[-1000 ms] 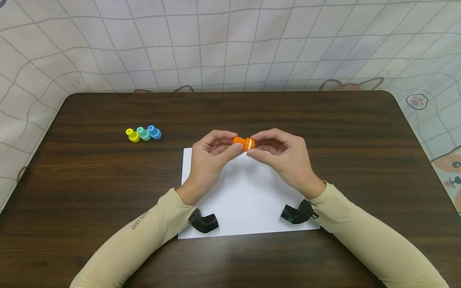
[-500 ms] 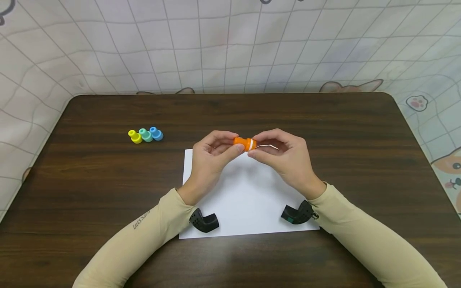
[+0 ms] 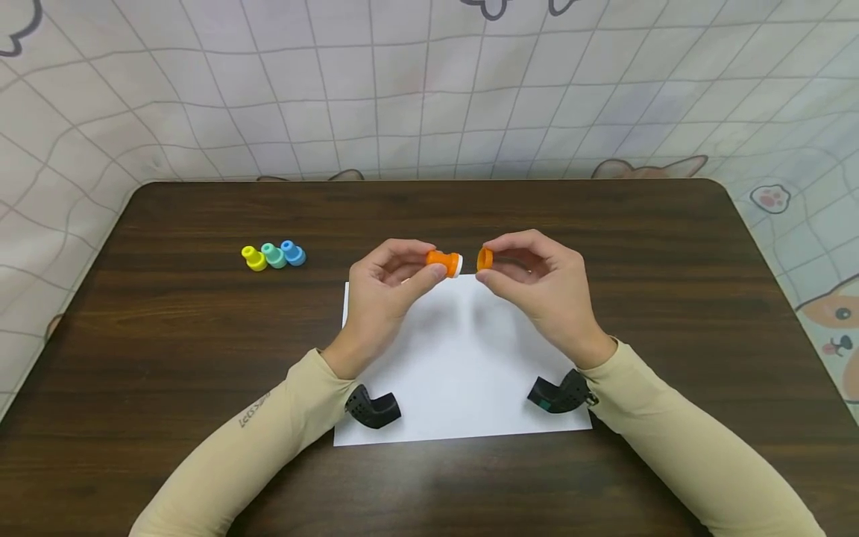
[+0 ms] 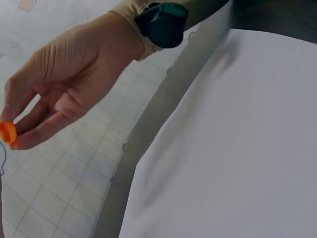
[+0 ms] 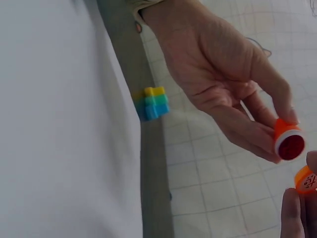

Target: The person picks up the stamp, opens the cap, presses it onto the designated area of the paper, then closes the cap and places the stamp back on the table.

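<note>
your left hand [image 3: 382,287] pinches the orange stamp body [image 3: 443,262] between thumb and fingertips, above the far edge of the white paper sheet [image 3: 463,365]. the body lies on its side, its white-rimmed end turned toward your right hand [image 3: 537,287]. in the right wrist view that end shows a dark red face inside the white rim [image 5: 290,147]. your right hand pinches the small orange cap [image 3: 485,259] between thumb and forefinger, its other fingers curled beneath. cap and stamp body are apart, with a narrow gap between them, and both are held off the table. in the left wrist view the cap [image 4: 7,133] sits at the tips of the right hand's fingers [image 4: 34,134], near the frame's left edge.

the paper sheet lies flat on the dark wooden table [image 3: 168,335], its near edge between your forearms. a black wrist-mounted camera [image 3: 372,408] sits under your left wrist and another, black with a green band [image 3: 557,394], under your right wrist; both show over the near corners of the sheet.

well to the left of the hands, on the bare table, three more small stamps lie touching in a row: yellow [image 3: 253,258], teal [image 3: 273,255] and blue [image 3: 292,253]. the right wrist view shows the same three [image 5: 152,103] as a blurred block beyond the sheet's edge. a checked cloth with cartoon animal prints [image 3: 429,89] surrounds the table.
</note>
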The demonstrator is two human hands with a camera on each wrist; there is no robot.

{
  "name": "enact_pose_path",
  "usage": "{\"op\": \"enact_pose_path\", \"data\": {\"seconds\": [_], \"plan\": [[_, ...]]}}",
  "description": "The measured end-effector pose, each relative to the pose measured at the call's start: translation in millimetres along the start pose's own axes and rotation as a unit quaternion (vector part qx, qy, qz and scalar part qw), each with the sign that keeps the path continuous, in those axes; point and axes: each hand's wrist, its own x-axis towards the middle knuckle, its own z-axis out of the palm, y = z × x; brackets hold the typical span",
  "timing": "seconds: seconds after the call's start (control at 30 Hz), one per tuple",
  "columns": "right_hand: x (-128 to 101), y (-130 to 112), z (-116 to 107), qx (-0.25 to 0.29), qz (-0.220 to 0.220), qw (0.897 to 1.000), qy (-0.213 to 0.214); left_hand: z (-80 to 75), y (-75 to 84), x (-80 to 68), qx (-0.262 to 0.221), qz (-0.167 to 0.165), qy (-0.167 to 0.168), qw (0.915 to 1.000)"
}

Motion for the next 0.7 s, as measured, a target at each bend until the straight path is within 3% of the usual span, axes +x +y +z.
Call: {"op": "enact_pose_path", "data": {"seconds": [0.13,0.43,0.7], "plan": [[1.4,-2.3,-7.0,0.020,-0.022,1.000,0.009,-0.7,0.5,2.7,0.052,0.012,-0.001,0.9986],[1.4,-9.0,-23.2,0.081,-0.042,0.995,0.037,1.4,-0.6,10.8,0.071,0.013,-0.009,0.9974],[-4.3,-12.7,-37.2,0.050,-0.030,0.997,0.049,3.8,0.6,20.2,0.061,0.016,-0.017,0.9978]]}}
